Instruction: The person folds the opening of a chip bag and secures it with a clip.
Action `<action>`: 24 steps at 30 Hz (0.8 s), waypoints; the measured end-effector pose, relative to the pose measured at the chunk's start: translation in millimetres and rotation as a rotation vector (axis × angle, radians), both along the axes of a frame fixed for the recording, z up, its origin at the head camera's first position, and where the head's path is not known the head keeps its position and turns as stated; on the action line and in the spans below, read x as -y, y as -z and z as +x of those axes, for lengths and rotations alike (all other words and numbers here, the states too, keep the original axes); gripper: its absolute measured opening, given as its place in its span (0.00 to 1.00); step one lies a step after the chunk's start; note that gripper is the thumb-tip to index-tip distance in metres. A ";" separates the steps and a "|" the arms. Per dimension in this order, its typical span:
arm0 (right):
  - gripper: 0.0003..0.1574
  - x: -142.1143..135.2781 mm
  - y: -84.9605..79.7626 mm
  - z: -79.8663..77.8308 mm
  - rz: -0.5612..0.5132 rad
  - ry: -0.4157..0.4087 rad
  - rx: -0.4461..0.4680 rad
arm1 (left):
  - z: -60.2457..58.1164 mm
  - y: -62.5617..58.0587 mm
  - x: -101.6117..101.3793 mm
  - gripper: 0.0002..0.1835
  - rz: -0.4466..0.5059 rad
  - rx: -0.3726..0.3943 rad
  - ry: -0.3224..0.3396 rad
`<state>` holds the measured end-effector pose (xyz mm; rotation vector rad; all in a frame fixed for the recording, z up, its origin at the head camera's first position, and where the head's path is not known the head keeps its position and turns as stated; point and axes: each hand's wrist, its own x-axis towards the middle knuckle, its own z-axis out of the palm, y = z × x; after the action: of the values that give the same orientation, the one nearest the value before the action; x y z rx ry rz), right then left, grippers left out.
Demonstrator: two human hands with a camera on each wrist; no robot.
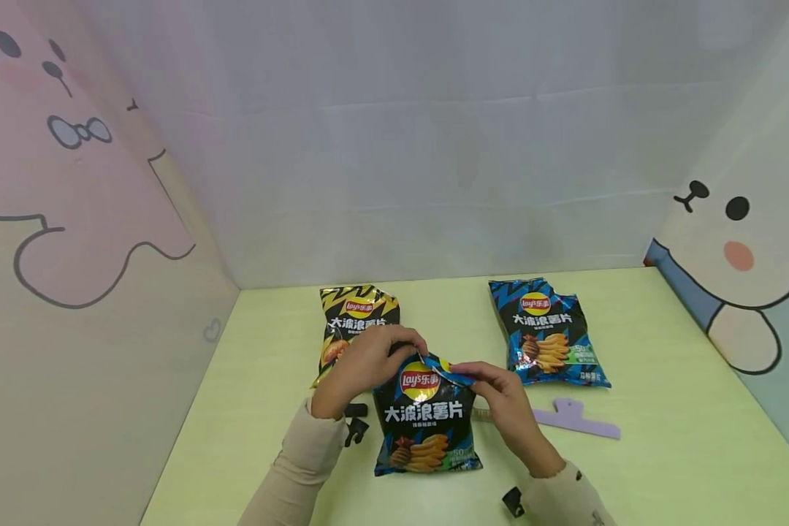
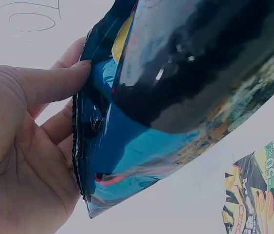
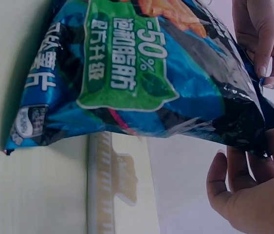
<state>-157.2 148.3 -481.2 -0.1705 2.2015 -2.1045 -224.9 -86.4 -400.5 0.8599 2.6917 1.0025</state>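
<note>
while pinching the partly folded foil top [image 1: 446,367] of the black-and-blue pillow-shaped crisp bag [image 1: 427,420] with left hand [image 1: 383,358] and right hand [image 1: 506,402], one near each upper corner, best keep the fold even and press gently across, probably sparing the crisps. raised at the top over the pale green table [image 1: 677,380], nearer than the black-and-yellow crisp bag [image 1: 355,318]. likely wise to avoid nudging the flat lilac strip [image 1: 575,418].

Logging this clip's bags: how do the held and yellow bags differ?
The held bag is black and blue; the yellow bag, black and yellow. The left grip and right grip hold the held bag's top; the yellow bag lies on the table behind. Both carry the Lay's logo.
</note>
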 end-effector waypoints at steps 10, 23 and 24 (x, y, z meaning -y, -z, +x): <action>0.16 3.2 0.3 0.8 0.061 0.049 -0.020 | 2.5 -1.7 0.7 0.09 -0.046 -0.017 0.025; 0.18 5.0 -2.0 1.0 0.125 0.127 0.104 | 6.6 -1.6 -2.4 0.06 -0.049 -0.044 -0.048; 0.17 4.9 -2.4 1.0 0.127 0.131 0.119 | 6.9 -1.3 -1.8 0.08 -0.042 -0.045 -0.052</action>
<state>-156.2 143.4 -478.8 0.1078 2.3233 -1.9705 -218.0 -84.6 -399.2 0.8176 2.7755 0.9452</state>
